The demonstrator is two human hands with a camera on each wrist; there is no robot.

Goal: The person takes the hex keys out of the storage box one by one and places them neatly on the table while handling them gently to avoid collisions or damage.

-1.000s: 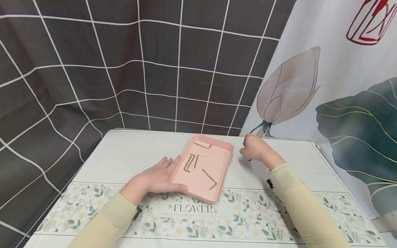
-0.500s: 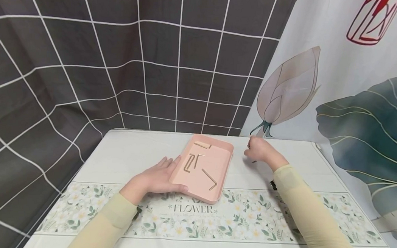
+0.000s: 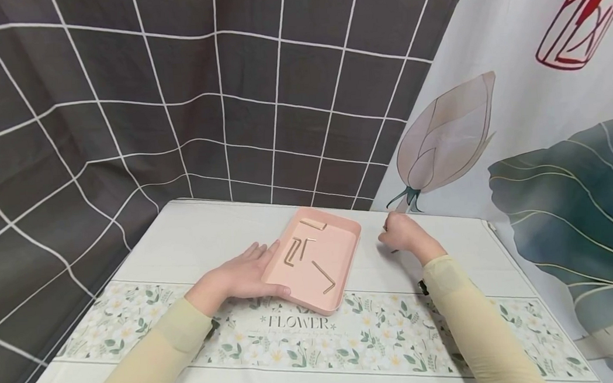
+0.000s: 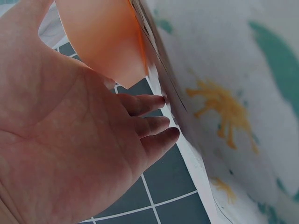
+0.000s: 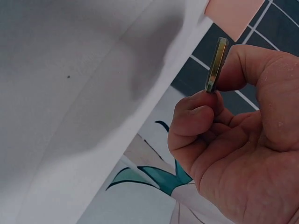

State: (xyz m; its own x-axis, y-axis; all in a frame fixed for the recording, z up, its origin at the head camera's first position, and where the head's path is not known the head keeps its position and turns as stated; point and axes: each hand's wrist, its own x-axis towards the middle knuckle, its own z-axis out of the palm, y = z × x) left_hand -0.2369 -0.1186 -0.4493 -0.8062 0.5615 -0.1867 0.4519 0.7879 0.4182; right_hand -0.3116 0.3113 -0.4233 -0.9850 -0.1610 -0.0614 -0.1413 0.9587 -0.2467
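Note:
A shallow pink tray [image 3: 323,261] lies at an angle on the table, with several brass-coloured hex keys [image 3: 323,276] spread over its floor. My left hand [image 3: 245,274] rests along its left side, fingers extended and thumb on the near rim. In the left wrist view the palm and straight fingers show beside the tray wall [image 4: 105,42]. To the right of the tray, my right hand [image 3: 405,231] pinches another hex key [image 5: 217,65] between thumb and curled fingers, low over the white tabletop. Part of that key is hidden by the hand.
The white table cover [image 3: 208,224] has a floral band with the word FLOWER across its middle. A dark grid-patterned curtain [image 3: 228,120] hangs behind the table, and a pale curtain with a flower print [image 3: 445,130] hangs at the right.
My right hand has shifted a little to the right, away from the tray, with the hex key in its pinch. The left hand, the tray and the keys in it stay put.

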